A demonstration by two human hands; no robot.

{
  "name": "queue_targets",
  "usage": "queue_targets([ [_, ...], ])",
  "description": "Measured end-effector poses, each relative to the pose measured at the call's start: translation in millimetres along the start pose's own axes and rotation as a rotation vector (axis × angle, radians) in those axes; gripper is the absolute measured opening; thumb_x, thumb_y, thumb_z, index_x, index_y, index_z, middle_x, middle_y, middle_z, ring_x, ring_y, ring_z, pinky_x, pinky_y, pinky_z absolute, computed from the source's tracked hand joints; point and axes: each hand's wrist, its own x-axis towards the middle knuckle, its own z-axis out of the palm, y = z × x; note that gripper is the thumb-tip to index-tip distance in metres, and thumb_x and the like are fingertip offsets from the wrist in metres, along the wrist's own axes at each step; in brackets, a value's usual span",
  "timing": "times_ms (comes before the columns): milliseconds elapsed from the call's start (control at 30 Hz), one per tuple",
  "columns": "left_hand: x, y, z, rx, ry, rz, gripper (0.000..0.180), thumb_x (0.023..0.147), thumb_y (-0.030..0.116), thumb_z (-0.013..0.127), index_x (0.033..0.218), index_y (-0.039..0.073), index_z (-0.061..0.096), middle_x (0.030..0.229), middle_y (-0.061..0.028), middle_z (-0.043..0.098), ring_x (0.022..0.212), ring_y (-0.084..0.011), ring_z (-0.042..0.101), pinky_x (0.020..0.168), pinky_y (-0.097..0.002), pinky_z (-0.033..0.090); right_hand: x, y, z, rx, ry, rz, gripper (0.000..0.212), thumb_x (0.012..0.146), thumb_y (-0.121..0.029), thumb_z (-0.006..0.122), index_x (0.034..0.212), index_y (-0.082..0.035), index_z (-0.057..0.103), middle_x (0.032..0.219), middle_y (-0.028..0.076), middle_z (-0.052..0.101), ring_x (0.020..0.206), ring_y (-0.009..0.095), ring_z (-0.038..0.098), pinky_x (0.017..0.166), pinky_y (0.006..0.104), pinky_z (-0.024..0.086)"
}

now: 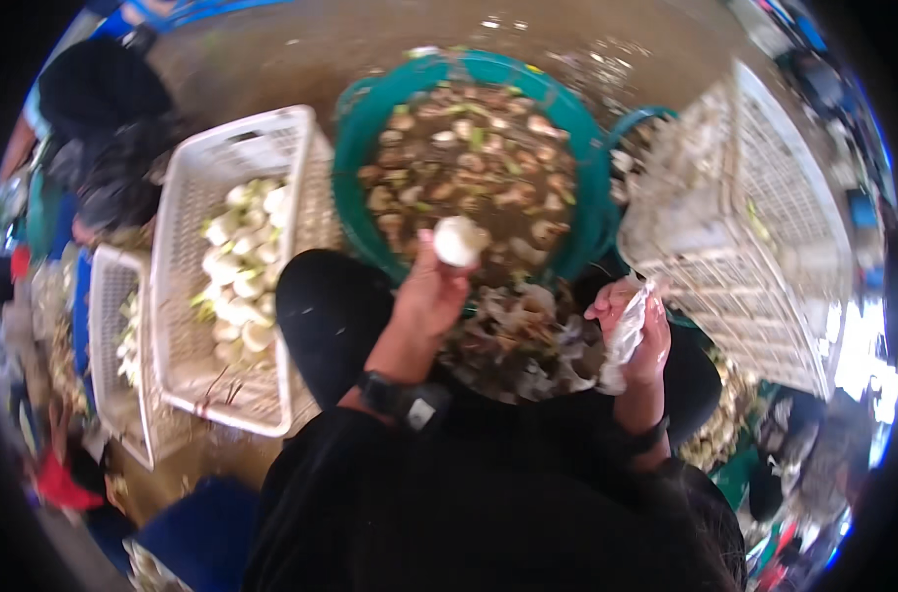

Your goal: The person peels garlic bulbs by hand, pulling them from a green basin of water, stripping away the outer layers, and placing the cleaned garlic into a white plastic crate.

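A peeled white onion (458,242) is gripped in the fingertips of my left hand (431,301), over the near rim of a round green tub (589,178). In the tub, many onions (469,158) with brownish skins and green ends lie in murky water. To the right of the tub's near edge, my right hand (650,340) has curled fingers round a crumpled, pale translucent strip (628,337) that looks like onion skin. Between my knees lies a heap of loose skins (518,340), below both hands.
At left stands a white plastic crate (173,296) part-filled with peeled onions (242,281), beside a smaller white crate (109,370). A tilted white crate (785,178) rises close on the right. Another person in dark clothes (104,109) is at upper left. The floor (370,35) is wet.
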Motion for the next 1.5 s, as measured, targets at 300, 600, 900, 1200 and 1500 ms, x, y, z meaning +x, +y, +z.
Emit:
queue_targets([
  [300,3.0,-30.0,15.8,0.623,0.125,0.486,0.028,0.089,0.029,0.049,0.083,0.003,0.056,0.078,-0.0057,0.059,0.066,-0.0123,0.055,0.062,-0.0246,0.045,34.4,36.0,34.8,-0.596,0.012,0.272,0.025,0.082,-0.011,0.057,0.105,0.001,0.057,0.08,0.006,0.06,0.067,0.012,0.054,0.059,0.0251,0.044],
  [600,-8.8,-4.4,38.0,0.664,-0.146,0.584,0.017,0.08,0.009,0.061,0.066,0.003,0.051,0.069,-0.0027,0.054,0.062,-0.0072,0.046,0.057,-0.0209,0.038,57.9,30.3,39.5,-0.425,-0.286,0.261,0.02,0.08,-0.008,0.06,0.098,0.002,0.06,0.088,0.006,0.059,0.073,0.009,0.054,0.06,0.0224,0.044],
  [900,-0.8,-12.8,38.9,0.475,0.271,0.492,0.015,0.084,0.017,0.057,0.072,0.009,0.051,0.066,-0.001,0.052,0.057,-0.007,0.049,0.049,-0.0216,0.039,34.0,45.7,43.2,-1.101,-0.392,-0.134,0.01,0.076,-0.01,0.058,0.083,-0.002,0.057,0.084,0.011,0.054,0.072,0.028,0.052,0.065,0.0328,0.042],
  [1200,-5.5,-21.3,43.5,0.741,0.321,0.334,0.036,0.091,0.039,0.04,0.075,0.008,0.05,0.061,0.0003,0.047,0.045,-0.0057,0.037,0.039,-0.0211,0.026,32.7,87.1,15.0,-0.234,0.178,0.561,0.042,0.091,-0.036,0.04,0.117,-0.003,0.043,0.091,0.008,0.054,0.083,0.017,0.055,0.065,0.0309,0.046],
  [1500,12.6,-12.5,34.8,0.582,0.472,0.236,0.036,0.088,0.044,0.041,0.088,0.01,0.053,0.078,-0.0013,0.053,0.06,-0.0074,0.042,0.051,-0.0221,0.034,157.9,47.1,-57.3,-0.782,0.107,0.413,0.046,0.082,-0.039,0.05,0.113,-0.005,0.046,0.111,0.018,0.054,0.1,0.032,0.053,0.077,0.0447,0.044],
])
